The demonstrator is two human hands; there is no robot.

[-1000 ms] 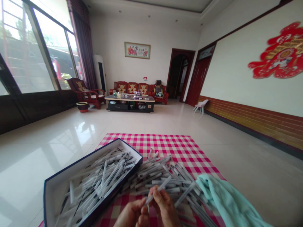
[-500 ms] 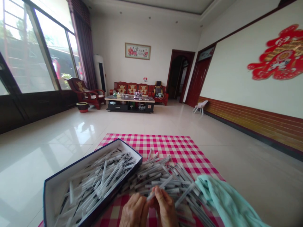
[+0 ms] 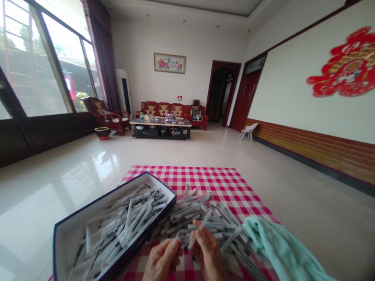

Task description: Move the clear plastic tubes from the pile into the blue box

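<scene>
Low in the head view, my right hand [image 3: 208, 255] pinches a translucent white pen barrel [image 3: 202, 228] that slants up and to the right. Beside it, my left hand [image 3: 161, 260] has thumb and forefinger closed on a small thin piece near the barrel's lower end; I cannot make out what it is. Just beyond both hands lies a loose heap of pens [image 3: 205, 218] on a red-and-white checked cloth [image 3: 205, 179]. To the left stands a shallow dark-edged box [image 3: 67, 234] filled with several more pens.
A mint-green towel [image 3: 281, 249] is bunched on the cloth's right side. Glossy tiled floor surrounds the cloth. Far back are a low coffee table [image 3: 160, 127], red wooden sofas, an armchair by the big windows on the left and a small white stool [image 3: 248, 130].
My hands were pressed together on the pen barrel; now they have drawn slightly apart, the left hand shifting left with a small piece pinched, the right still holding the barrel.
</scene>
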